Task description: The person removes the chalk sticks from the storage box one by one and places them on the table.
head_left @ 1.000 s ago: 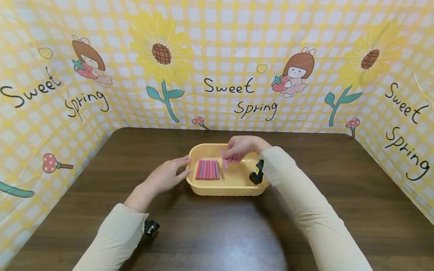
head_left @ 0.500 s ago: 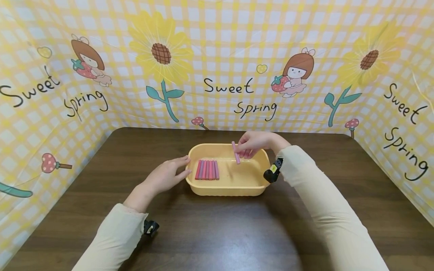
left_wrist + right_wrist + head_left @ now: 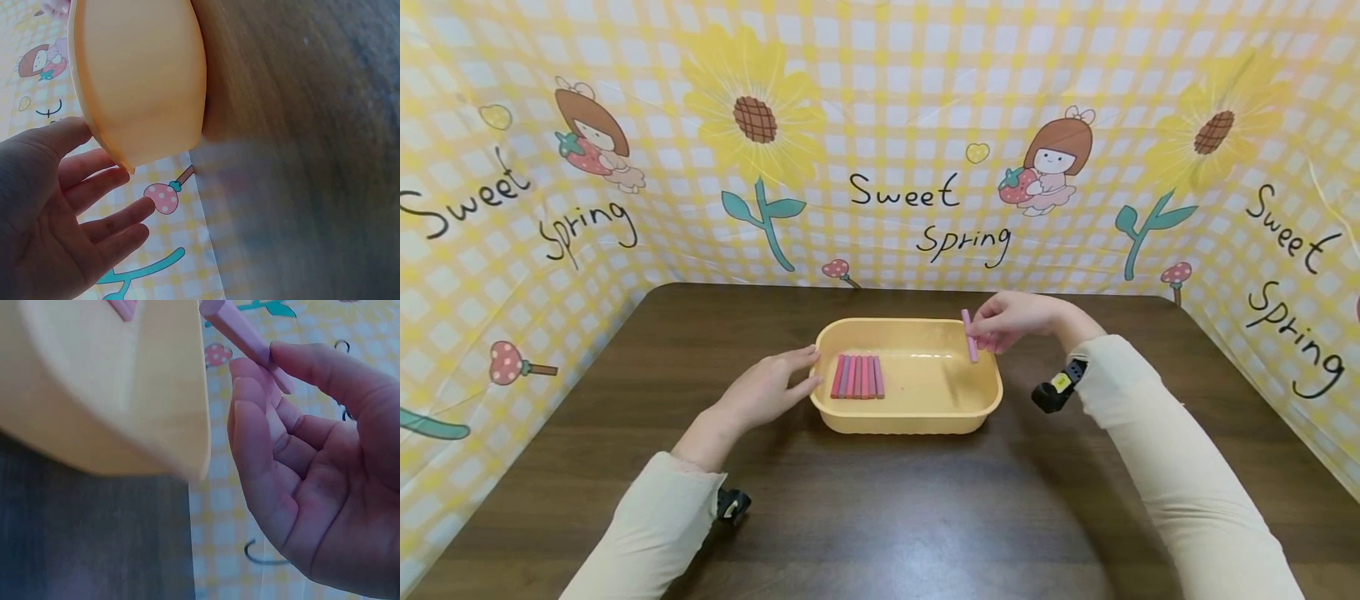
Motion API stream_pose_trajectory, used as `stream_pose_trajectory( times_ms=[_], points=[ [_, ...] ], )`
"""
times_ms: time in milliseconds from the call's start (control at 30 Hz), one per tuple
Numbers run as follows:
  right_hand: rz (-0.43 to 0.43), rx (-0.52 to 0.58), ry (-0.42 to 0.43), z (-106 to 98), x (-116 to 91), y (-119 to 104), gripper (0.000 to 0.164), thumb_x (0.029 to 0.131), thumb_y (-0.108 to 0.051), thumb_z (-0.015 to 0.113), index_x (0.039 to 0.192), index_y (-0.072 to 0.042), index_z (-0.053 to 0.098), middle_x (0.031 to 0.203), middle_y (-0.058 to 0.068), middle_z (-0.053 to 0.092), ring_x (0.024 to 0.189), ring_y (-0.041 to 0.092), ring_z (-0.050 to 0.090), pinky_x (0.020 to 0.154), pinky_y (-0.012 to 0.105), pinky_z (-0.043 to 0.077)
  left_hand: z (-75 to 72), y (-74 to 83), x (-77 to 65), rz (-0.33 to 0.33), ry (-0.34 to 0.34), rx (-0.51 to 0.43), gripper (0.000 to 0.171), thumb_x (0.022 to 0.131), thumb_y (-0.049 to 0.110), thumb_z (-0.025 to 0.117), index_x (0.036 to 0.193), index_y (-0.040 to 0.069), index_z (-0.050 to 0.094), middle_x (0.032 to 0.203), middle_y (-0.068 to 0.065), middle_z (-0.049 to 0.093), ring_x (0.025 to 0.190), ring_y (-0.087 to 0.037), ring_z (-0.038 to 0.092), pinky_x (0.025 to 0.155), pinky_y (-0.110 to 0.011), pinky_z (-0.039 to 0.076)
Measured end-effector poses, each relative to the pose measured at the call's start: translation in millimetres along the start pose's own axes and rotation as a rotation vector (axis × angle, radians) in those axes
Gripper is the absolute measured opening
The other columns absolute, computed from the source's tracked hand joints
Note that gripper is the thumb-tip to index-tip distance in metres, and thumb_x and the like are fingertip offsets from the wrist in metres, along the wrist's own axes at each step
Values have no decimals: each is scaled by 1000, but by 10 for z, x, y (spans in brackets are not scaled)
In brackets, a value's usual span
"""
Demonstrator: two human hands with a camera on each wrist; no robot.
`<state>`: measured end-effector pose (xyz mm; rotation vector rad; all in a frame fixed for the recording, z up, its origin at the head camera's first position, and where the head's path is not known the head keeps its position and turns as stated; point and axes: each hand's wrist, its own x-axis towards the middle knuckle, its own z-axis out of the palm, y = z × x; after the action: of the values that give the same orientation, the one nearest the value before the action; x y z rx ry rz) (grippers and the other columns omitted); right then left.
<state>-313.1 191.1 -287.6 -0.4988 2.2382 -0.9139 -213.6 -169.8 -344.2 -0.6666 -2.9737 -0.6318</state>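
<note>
Between thumb and fingers my right hand (image 3: 1018,321) pinches a pinkish-purple chalk stick (image 3: 970,337), which slants above the right end of a pale yellow plastic tub (image 3: 906,423). In the right wrist view the chalk stick (image 3: 236,331) shows a flat end, and the tub wall (image 3: 162,425) is beside the fingertips. Several red, pink and purple chalk sticks (image 3: 858,377) lie side by side on the tub's floor at the left. With fingers loosely extended, my left hand (image 3: 765,389) touches the tub's left rim. In the left wrist view, that hand's (image 3: 62,212) fingertips meet the rim.
The tub stands on a dark brown wooden table (image 3: 880,508). Behind and at both sides hangs a yellow checked cloth (image 3: 895,100) with flowers, figures and lettering. A black wrist camera (image 3: 1060,386) sits on the right forearm, another camera (image 3: 732,505) on the left.
My right hand has carried the chalk stick rightward, from beside the row of sticks to over the tub's right end. The left hand and the row have stayed put.
</note>
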Motion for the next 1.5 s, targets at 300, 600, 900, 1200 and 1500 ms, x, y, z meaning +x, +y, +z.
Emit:
stream_pose_trajectory(
  times_ms=[300, 600, 900, 1200, 1500],
  points=[
    [10, 27, 18, -71, -226, 352, 26, 94, -25, 53, 90, -2, 65, 75, 1, 64, 69, 7, 60, 71, 27, 56, 2, 5, -1, -5, -7, -3, 49, 93, 27, 55, 133, -1, 49, 141, -18, 47, 131, -34, 45, 108, -49, 36],
    [75, 107, 14, -76, -281, 689, 21, 94, -22, 54, 87, -4, 65, 74, 0, 65, 67, 7, 60, 68, 24, 55, 6, 0, -18, -2, 6, 2, 48, 94, 26, 55, 133, -1, 50, 140, -18, 48, 130, -34, 45, 108, -49, 36],
    [130, 158, -19, 19, -218, 904, 20, 93, -20, 55, 82, -6, 65, 68, -5, 63, 58, 2, 56, 57, 15, 50, 3, -5, -18, 3, 7, 7, 47, 94, 25, 54, 132, -1, 50, 139, -19, 48, 129, -35, 46, 107, -50, 36],
    [180, 116, -13, 99, -102, 963, 20, 92, -21, 56, 80, -7, 65, 67, -6, 63, 57, 0, 56, 56, 15, 49, 12, -9, -16, -12, -1, -5, 49, 93, 27, 55, 133, 0, 49, 141, -18, 47, 130, -34, 45, 108, -50, 36],
    [224, 93, 16, 179, -55, 960, 22, 91, -23, 57, 75, -9, 63, 63, -7, 60, 55, 0, 54, 54, 14, 48, -1, -10, -23, -13, -3, -10, 49, 94, 27, 54, 134, 0, 49, 141, -17, 46, 131, -34, 44, 108, -50, 36]
  ],
)
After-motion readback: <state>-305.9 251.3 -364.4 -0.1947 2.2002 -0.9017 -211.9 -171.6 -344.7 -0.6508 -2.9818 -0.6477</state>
